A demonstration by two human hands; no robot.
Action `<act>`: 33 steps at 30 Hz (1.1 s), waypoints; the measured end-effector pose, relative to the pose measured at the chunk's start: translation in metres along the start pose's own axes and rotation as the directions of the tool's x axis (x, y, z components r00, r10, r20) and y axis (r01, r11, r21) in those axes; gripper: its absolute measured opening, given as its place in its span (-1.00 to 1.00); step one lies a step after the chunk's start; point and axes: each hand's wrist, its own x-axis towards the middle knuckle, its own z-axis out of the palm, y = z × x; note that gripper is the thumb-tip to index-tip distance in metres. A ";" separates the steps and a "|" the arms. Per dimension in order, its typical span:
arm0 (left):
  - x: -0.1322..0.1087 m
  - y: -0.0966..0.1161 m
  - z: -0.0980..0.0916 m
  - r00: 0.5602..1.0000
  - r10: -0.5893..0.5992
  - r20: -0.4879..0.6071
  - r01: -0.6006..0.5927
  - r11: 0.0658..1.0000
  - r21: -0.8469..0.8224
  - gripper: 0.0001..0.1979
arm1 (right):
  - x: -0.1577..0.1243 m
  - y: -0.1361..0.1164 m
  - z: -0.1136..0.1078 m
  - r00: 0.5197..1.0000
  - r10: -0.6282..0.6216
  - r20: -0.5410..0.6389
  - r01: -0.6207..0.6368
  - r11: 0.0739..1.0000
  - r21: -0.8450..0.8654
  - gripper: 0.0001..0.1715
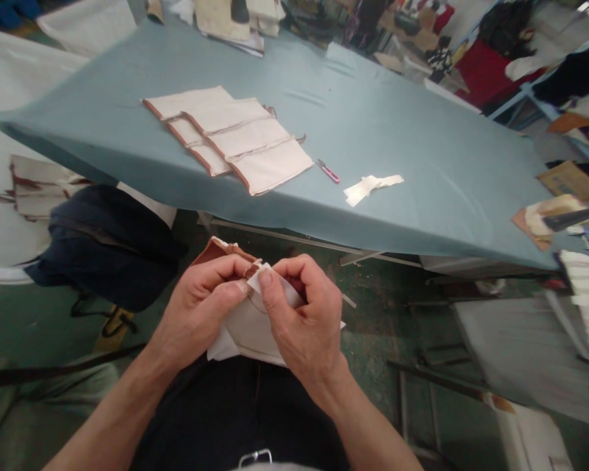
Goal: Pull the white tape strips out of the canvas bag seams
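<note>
Low in the middle of the view, my left hand (203,302) and my right hand (302,314) both pinch a cream fabric piece with a brown edge (248,327), held over my lap. The fingertips of the two hands meet at the piece's upper edge, where a small white flap sticks up. Both hands are closed on the cloth. On the blue-grey table (422,150) beyond them lies a fanned stack of similar cream pieces with brown trim (230,137).
Small pink-handled snips (328,171) and a white scrap of cloth (370,187) lie on the table right of the stack. A dark blue bag (103,242) sits at the left below the table edge. More fabric, boxes and clutter stand at the far and right sides.
</note>
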 end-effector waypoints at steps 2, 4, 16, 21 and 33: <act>-0.001 -0.004 -0.003 1.000 -0.026 -0.009 0.026 0.999 -0.035 -0.88 | 0.001 -0.001 0.001 1.000 -0.009 -0.002 0.009 1.000 -0.006 -0.80; -0.002 -0.006 -0.005 0.997 -0.071 -0.010 0.070 0.995 -0.076 -0.88 | 0.002 0.000 0.002 1.000 -0.006 0.010 0.006 1.000 0.000 -0.80; 0.006 0.003 -0.002 0.970 -0.234 -0.060 0.212 0.944 -0.251 -0.91 | 0.009 0.002 0.004 0.990 0.069 0.123 -0.067 0.998 -0.021 -0.77; 0.009 0.009 0.002 0.964 -0.251 -0.092 0.220 0.940 -0.260 -0.88 | 0.009 0.002 0.004 0.986 0.096 0.134 -0.094 0.995 -0.019 -0.76; 0.002 -0.011 -0.006 0.989 -0.120 -0.089 0.105 0.983 -0.150 -0.88 | 0.007 0.002 0.005 0.989 0.063 0.131 -0.061 0.998 -0.025 -0.76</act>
